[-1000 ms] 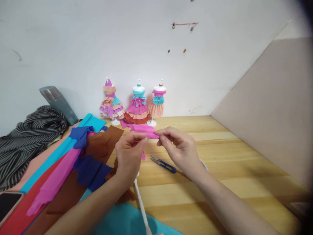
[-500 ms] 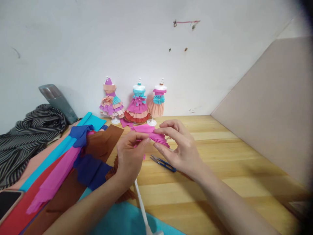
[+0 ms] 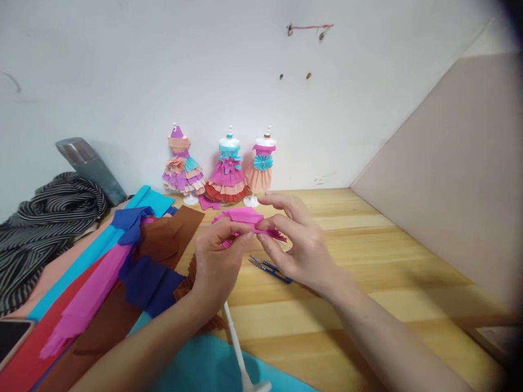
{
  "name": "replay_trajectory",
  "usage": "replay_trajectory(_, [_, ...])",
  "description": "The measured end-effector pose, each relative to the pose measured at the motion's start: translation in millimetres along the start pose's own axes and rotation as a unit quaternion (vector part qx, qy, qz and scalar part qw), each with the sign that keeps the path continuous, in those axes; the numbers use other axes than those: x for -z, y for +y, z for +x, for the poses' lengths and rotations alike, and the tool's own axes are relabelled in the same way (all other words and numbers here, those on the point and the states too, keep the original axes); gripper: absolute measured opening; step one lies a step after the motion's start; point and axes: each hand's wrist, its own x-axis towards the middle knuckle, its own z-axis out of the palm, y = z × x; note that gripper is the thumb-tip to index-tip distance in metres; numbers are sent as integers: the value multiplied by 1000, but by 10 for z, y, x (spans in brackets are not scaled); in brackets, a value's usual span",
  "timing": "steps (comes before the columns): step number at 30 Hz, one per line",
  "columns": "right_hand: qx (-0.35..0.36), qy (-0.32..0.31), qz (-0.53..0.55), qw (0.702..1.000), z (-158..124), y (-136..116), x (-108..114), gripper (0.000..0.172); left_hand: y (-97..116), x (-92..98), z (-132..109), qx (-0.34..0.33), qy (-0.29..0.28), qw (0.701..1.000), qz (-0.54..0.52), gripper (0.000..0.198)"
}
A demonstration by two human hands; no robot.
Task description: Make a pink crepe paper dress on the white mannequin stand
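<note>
A piece of pleated pink crepe paper (image 3: 241, 215) is held up over the table between both hands. My left hand (image 3: 223, 253) pinches its gathered edge between thumb and forefinger. On the other side, my right hand (image 3: 298, 239) has thumb and a finger closed on the same strip, with the forefinger lifted off. Small blue thread snips (image 3: 272, 269) lie on the wood just below my right hand. A white stand rod (image 3: 236, 337) slants down from beneath my left wrist to a base at the bottom edge; its upper end is hidden.
Three small dress forms in crepe-paper dresses, including a middle one (image 3: 229, 174), stand against the wall. Coloured crepe sheets, such as a brown one (image 3: 167, 237), cover the left side. Beyond lie a striped cloth (image 3: 57, 218), a bottle (image 3: 92, 169) and a phone (image 3: 14, 340).
My right thumb and finger have closed on the pink paper, which has folded flatter and shifted slightly between the hands. The camera view has tilted a little.
</note>
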Motion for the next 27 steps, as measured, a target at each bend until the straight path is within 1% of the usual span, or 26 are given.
replay_trajectory(3, [-6,0,-5,1000,6,5,10,11,12,1,8,9,9,1000,-11,9])
replay_trajectory(8, [-27,-3,-31,999,11,19,10,11,34,2,24,48,32,998,-34,7])
replay_trajectory(10, [-44,-4,-40,998,1,21,-2,9,44,2,28,47,42,997,-36,7])
replay_trajectory(14, [-95,-15,-52,994,-21,-4,-12,8,66,6,31,18,46,998,-45,8])
replay_trajectory(16, [-118,-20,-26,992,-21,-24,-1,8,73,10,27,14,42,998,-50,7])
replay_trajectory(19, [-156,-25,38,987,-13,-39,19,9,79,13,19,43,39,996,-61,6])
replay_trajectory(22, [-209,-30,104,972,-4,-22,20,9,100,14,26,76,37,993,-77,6])
replay_trajectory(24, [-240,-32,146,959,2,-4,12,11,127,18,44,85,30,992,-85,6])
replay_trajectory(27, [-258,-31,170,951,12,5,10,13,179,39,79,92,5,992,-82,5])
